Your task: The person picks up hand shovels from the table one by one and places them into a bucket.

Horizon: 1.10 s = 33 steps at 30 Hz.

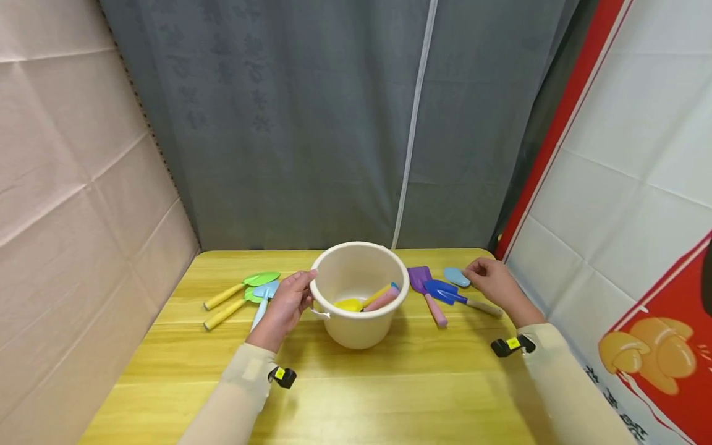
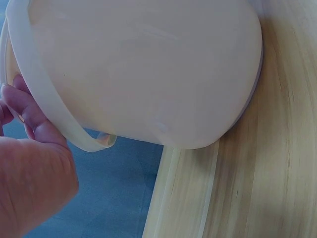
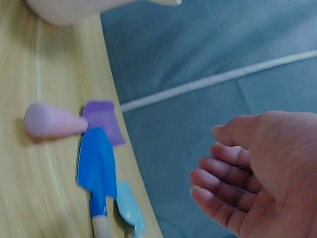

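Observation:
My left hand grips the rim of a cream plastic bucket on its left side. Inside the bucket lie a yellow shovel and a pink handle. My right hand hovers over the right back of the table, its fingers loosely curled with nothing between them. Nearest to it is a light blue toy shovel, apart from the fingers in the right wrist view. A blue trowel with a wooden handle lies beside that, partly over a purple shovel with a pink handle.
Left of the bucket lie two green shovels with yellow handles and a light blue one. Beneath everything is a yellow wood-grain table. A grey curtain hangs behind it, with pale sheets along the side.

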Tool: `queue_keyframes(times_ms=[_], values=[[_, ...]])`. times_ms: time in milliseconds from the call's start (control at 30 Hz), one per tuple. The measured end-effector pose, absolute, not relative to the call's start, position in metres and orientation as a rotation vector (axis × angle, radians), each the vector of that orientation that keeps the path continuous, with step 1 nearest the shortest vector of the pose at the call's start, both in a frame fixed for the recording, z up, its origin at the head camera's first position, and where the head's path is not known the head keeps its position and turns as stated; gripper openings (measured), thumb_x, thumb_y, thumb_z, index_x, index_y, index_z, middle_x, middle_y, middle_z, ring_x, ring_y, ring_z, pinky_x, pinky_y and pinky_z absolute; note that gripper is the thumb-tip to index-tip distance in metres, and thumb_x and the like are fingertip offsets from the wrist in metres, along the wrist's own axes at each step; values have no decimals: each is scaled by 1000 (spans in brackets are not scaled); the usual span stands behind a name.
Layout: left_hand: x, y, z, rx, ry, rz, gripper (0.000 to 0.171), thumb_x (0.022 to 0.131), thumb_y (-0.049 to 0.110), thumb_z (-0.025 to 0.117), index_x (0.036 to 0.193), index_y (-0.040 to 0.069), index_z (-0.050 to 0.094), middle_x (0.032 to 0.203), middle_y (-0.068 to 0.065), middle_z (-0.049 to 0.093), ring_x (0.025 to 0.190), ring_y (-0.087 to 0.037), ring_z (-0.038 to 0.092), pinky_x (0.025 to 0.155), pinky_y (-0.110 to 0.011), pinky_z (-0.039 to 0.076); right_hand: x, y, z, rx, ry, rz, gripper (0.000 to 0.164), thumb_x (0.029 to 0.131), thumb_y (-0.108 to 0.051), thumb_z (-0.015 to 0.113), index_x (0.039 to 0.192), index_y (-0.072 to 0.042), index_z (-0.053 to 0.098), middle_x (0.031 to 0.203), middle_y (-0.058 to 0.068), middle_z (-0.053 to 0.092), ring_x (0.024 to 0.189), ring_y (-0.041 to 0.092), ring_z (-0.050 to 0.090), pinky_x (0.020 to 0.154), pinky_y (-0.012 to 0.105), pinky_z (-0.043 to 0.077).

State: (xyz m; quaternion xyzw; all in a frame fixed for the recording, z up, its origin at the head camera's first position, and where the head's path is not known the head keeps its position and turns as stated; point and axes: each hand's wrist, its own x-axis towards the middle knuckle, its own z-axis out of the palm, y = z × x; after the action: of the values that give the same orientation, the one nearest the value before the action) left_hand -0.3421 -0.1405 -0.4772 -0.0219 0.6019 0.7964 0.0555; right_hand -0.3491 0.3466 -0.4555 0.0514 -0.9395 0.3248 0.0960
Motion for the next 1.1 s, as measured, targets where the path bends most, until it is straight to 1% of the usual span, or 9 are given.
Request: queue_keyframes(times_ms=[100,200,333,500,633,700,833,967,1100], values=[[-342,-141,-477,-68,1820,2424,29,113,27,65,102,-1,67,77,2,62,63,-5,53,57,-14,47,-349,356,-462,163,-2810,918,21,107,-23,75,107,-2,75,98,11,74,88,26,65,77,40,56],[-343,-141,-477,-67,1822,2420,30,113,27,65,103,-1,67,77,2,62,63,-5,53,57,-14,47,-347,364,-469,158,-2858,858,20,106,-18,76,107,1,75,99,14,75,92,31,68,83,50,60],[-344,-141,-477,-71,1838,2408,31,113,29,65,104,-1,67,77,1,62,65,-6,53,58,-15,48,-348,373,-480,157,-2932,738,25,105,-17,75,112,7,74,104,21,76,97,39,71,90,60,60],[-343,-141,-477,-74,1837,2410,30,113,29,65,102,0,67,77,1,61,64,-6,53,58,-16,48,-349,380,-495,152,-3003,621,33,103,-15,76,121,12,73,114,30,75,105,47,71,95,65,58],[-343,-140,-477,-73,1830,2417,30,113,28,65,100,1,66,75,2,60,64,-7,53,57,-16,48,-347,380,-501,100,-3073,558,38,104,-15,76,131,12,70,124,33,73,113,51,69,100,68,55],[-343,-140,-477,-73,1828,2419,30,113,28,66,100,1,66,75,2,60,64,-7,53,58,-16,48,-346,381,-503,96,-3088,529,38,104,-14,77,131,12,70,124,33,72,114,52,69,101,69,55],[-343,-140,-477,-76,1830,2416,30,113,29,66,101,0,66,76,1,60,64,-7,53,58,-16,48,-343,384,-511,127,-3078,516,34,102,-14,77,125,11,72,118,31,74,108,51,70,98,67,56],[-343,-141,-477,-73,1830,2415,30,113,29,66,101,1,66,77,1,60,65,-7,53,58,-16,48,-342,386,-521,161,-3052,518,27,99,-12,79,117,8,74,105,23,76,94,41,71,89,61,59],[-343,-141,-478,-71,1831,2418,30,113,28,66,100,1,66,76,1,60,64,-7,53,58,-16,48,-342,387,-526,212,-3022,492,18,95,-7,81,108,5,75,92,14,74,81,33,67,78,55,58]])
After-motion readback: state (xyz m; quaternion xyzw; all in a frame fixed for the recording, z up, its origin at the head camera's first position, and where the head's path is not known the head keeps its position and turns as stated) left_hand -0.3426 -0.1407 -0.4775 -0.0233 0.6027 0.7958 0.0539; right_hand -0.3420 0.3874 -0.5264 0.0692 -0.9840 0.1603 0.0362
